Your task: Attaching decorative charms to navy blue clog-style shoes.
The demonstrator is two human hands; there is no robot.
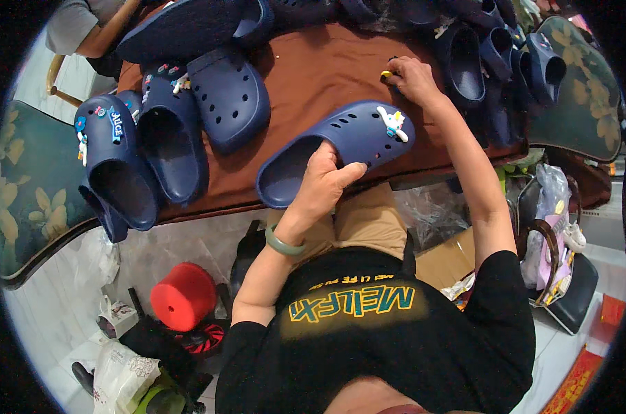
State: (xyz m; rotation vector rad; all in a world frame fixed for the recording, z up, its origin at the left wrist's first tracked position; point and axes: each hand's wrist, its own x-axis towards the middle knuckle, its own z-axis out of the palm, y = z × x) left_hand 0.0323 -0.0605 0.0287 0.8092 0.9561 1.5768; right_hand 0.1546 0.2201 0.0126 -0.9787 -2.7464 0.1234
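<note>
Above the near edge of the brown-covered desk [313,69], the left hand [321,181] grips a navy clog [358,134], fingers inside its opening, thumb pressed along its outer side; a pale green bangle [277,241] circles that wrist. Stretched forward with the elbow slightly bent, the right arm brings the right hand [411,77], fingers curled, to pinch a small yellow-and-black piece [386,74]. A white figure charm [393,123] sits on the held clog's toe. Other clogs [230,96] lie to both sides.

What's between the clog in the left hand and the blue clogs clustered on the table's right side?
In the head view, the person's right forearm crosses that gap; brown cloth shows between it and the held clog.
</note>
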